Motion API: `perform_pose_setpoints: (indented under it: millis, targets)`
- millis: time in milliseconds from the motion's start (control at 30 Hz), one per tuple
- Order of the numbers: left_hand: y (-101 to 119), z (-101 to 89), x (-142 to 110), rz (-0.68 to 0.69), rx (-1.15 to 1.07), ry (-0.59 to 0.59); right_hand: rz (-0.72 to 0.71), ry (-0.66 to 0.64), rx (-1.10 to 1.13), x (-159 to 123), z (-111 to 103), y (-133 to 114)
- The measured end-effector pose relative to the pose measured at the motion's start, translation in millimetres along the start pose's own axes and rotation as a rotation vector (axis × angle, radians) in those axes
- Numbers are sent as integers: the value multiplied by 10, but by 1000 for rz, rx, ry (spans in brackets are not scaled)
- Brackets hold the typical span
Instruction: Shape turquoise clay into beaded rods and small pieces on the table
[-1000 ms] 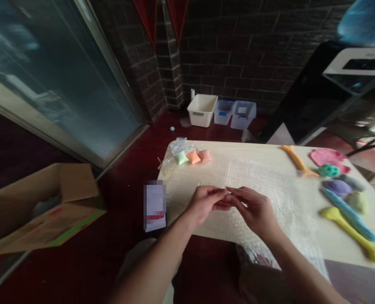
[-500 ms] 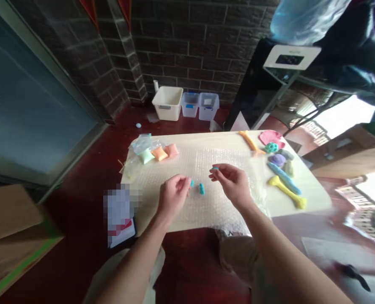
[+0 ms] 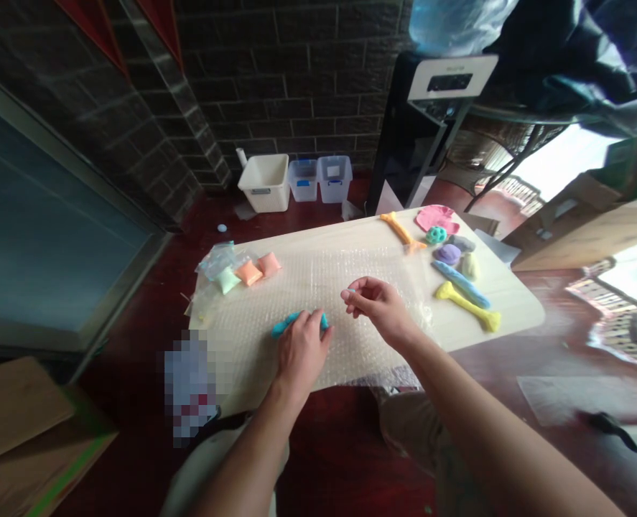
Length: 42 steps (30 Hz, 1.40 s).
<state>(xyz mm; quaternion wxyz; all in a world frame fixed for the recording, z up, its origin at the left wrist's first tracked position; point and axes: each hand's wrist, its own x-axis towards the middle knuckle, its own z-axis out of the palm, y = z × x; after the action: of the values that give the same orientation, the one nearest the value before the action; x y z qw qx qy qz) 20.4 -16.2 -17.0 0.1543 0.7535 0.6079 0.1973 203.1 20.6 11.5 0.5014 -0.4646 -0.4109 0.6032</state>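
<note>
My left hand (image 3: 303, 347) rests low over the bubble wrap (image 3: 358, 352), its fingers curled down onto teal modelling clay (image 3: 284, 325). The clay shows left of the fingers and again at the fingertips; its middle is hidden under the hand. To the right and a little higher, my right hand (image 3: 375, 305) is held above the wrap with thumb and forefinger pinched together. A tiny bluish bit of clay (image 3: 351, 291) shows at that pinch, mostly covered by the fingers.
Green, orange and pink packets (image 3: 249, 273) lie at the table's left. On the right are a yellow bone-shaped clay piece (image 3: 467, 305), a blue clay roll (image 3: 461, 283), an orange piece (image 3: 401, 231), a purple lump (image 3: 448, 253) and a pink one (image 3: 437, 218). Bins (image 3: 264, 183) stand behind.
My left hand has come down onto the teal clay that lay between the hands, now seen farther left. My right hand keeps its pinch. The whole view has shifted and turned slightly.
</note>
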Motion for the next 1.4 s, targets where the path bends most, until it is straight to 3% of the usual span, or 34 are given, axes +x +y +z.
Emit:
perform_pose_setpoints:
  millis: [133, 267, 500, 633, 800, 1100, 1400]
  targets:
    - [-11, -15, 15, 1, -114, 45, 43, 1, 82, 24, -38, 30]
    - [-53, -14, 35, -12, -496, 52, 79, 17, 124, 47, -70, 64]
    - [-36, -119, 120, -353, -1316, -46, 150, 64, 160, 57, -13, 77]
    - [-25, -212, 142, -403, -1557, -62, 110, -24, 104, 21, 62, 64]
    - [-90, -291, 163, -395, -1636, -43, 60, -122, 62, -18, 126, 82]
    - [-194, -347, 198, -368, -1611, 100, 129, -215, 205, -93, 276, 170]
    - [-170, -360, 179, -295, -1520, 165, 121, -178, 274, -100, 297, 204]
